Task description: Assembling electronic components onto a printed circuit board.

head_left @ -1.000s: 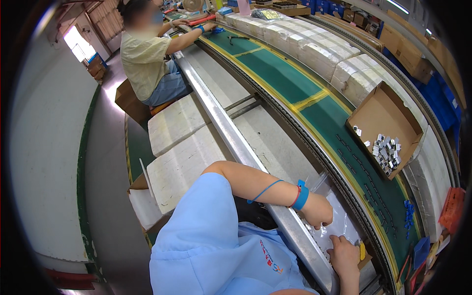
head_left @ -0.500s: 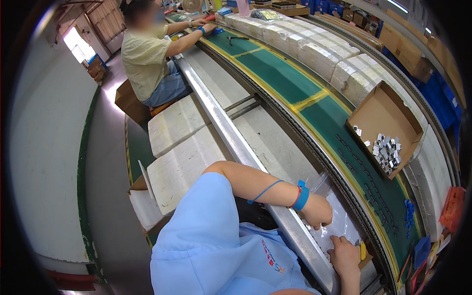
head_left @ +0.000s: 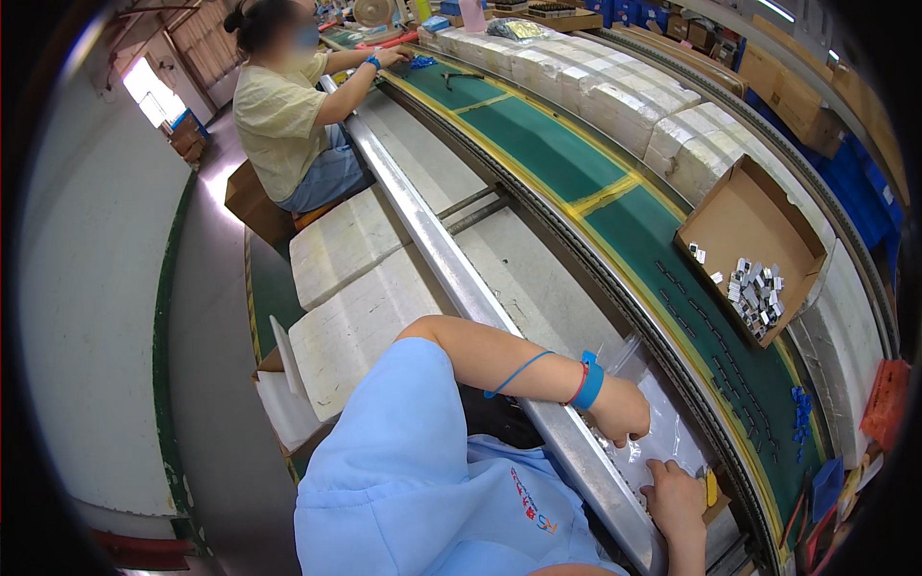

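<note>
Co-worker's hand [head_left: 392,56] has drawn back; white blocks [head_left: 629,110] line the green belt [head_left: 543,144].

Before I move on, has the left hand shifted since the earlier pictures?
No, no visible shift either way: the left hand stays at the same spot beside the silver metal rail.

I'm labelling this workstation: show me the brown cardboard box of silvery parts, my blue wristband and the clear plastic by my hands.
Brown cardboard box [head_left: 754,221]: head view, bare inside.
Blue wristband [head_left: 593,384]: head view, outer face.
Clear shiny plastic [head_left: 669,422]: head view, exposed area.
</note>
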`<state>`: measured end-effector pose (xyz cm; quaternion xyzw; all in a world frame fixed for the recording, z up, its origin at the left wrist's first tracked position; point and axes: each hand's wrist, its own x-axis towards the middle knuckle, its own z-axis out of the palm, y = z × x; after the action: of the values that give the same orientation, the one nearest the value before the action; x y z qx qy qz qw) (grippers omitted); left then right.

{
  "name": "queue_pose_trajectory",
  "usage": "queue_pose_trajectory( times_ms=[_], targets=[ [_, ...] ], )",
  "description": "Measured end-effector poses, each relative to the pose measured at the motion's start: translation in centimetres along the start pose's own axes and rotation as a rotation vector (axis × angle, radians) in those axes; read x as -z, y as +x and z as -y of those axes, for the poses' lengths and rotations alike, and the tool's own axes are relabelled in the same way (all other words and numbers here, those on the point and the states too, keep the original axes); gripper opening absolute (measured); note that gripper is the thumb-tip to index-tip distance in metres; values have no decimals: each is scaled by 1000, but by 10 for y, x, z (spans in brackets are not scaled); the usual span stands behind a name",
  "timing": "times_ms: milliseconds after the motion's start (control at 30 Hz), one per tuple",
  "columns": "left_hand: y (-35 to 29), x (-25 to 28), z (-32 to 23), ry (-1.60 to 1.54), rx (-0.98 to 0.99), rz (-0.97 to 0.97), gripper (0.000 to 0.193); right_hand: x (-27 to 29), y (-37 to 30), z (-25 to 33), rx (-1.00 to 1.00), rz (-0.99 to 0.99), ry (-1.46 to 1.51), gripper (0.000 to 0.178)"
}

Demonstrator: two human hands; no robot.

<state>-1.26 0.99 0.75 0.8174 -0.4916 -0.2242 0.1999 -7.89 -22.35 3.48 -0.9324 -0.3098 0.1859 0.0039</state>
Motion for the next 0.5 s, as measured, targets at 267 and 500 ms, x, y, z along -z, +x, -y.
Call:
queue_pose_trajectory(
  times_ms=[267, 500],
  targets=[
    [0, -1, 0, 1, -4, 3, 32, -1, 1, -1, -2, 6, 5, 42],
    [0, 0, 0, -1, 2, 10, 32, 0, 1, 0, -22, 26, -2, 40]
  ],
)
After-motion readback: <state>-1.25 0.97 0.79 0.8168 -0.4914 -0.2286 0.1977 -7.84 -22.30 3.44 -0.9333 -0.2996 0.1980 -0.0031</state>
